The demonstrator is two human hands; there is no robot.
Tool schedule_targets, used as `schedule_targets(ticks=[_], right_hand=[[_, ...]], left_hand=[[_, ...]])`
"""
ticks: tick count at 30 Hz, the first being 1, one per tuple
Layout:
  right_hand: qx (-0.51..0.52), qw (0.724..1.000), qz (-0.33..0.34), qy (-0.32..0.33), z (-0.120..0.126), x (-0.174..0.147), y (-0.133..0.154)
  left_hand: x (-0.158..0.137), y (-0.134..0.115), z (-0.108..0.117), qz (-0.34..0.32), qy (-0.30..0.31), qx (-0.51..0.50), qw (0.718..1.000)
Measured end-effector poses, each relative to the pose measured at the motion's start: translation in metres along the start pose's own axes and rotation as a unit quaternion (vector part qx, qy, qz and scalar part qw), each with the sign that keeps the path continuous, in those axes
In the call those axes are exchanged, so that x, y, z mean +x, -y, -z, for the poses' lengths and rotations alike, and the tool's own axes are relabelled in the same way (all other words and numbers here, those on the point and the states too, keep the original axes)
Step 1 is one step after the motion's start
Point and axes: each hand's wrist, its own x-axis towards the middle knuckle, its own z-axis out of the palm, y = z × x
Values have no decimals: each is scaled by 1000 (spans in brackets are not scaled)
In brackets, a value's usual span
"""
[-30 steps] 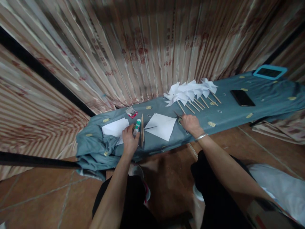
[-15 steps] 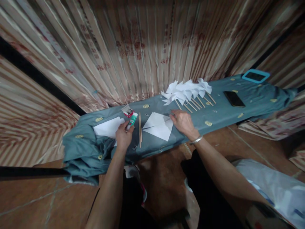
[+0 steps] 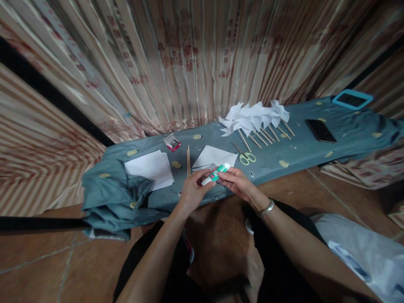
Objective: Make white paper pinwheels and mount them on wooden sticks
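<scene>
Gripping opposite ends, left hand [image 3: 192,192] and right hand [image 3: 236,184] hold a green-and-white glue stick [image 3: 216,174].

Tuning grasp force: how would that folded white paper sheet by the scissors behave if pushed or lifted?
The folded paper looks thin, so probably floppy and light. Lying flat on the cloth, it likely slides or wrinkles when pushed.
</scene>
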Motion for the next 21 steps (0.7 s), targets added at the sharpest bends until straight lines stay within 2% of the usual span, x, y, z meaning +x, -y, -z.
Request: schedule_targets(ticks=[4, 6, 8, 11, 14, 18, 21], right_hand=[[53, 997, 10, -52, 17, 9, 12], [92, 991, 12, -92, 26, 15, 22], [129, 986, 12, -105, 33, 21, 30], [192, 978, -17, -82, 37, 28, 38], [247, 966, -58, -54, 37, 34, 40], [280, 956, -87, -24, 38, 40, 40], [291, 952, -90, -9, 40, 43, 42]], left_hand=[[5, 4, 3, 21, 5, 41, 999], [9, 6, 14, -9, -21, 91, 996], [17, 10, 31, -51, -62, 168, 982], [33, 20, 56, -72, -108, 282, 950], [48, 36, 71, -70, -121, 340, 930], [61, 55, 75, -94, -108, 425, 894], [63, 60, 76, -116, -90, 454, 879]])
